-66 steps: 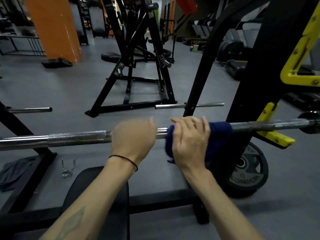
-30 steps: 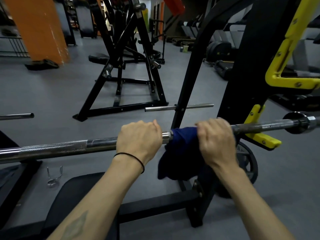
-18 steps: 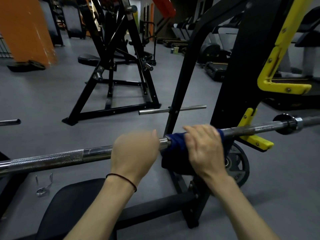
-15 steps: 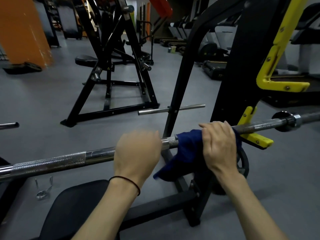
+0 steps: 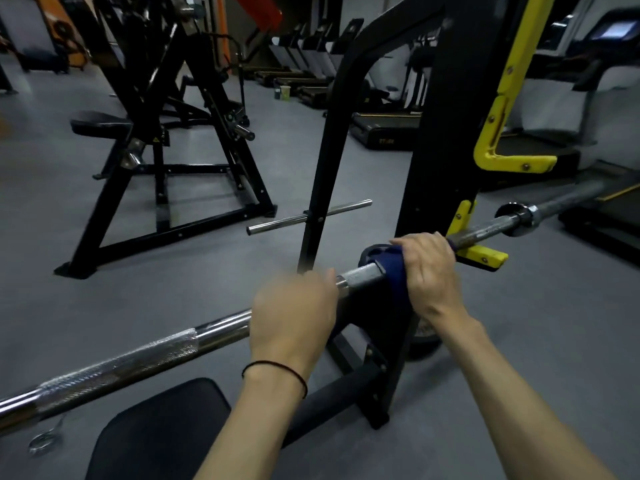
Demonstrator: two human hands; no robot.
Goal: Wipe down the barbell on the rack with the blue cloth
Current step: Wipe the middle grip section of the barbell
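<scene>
Barbell (image 5: pixel 149 358) across the frame, rising to the right, resting on the yellow hook (image 5: pixel 479 252) of the black rack (image 5: pixel 440 133). Blue cloth (image 5: pixel 389 268) wrapped around the shaft just left of that hook, gripped there by the right hand (image 5: pixel 429 271), fingers curled over the top. Left hand (image 5: pixel 294 317), blurred, closed over the bare bar just beside the cloth. Black bench pad (image 5: pixel 156 434) below. Grey floor (image 5: pixel 69 289) all around.
</scene>
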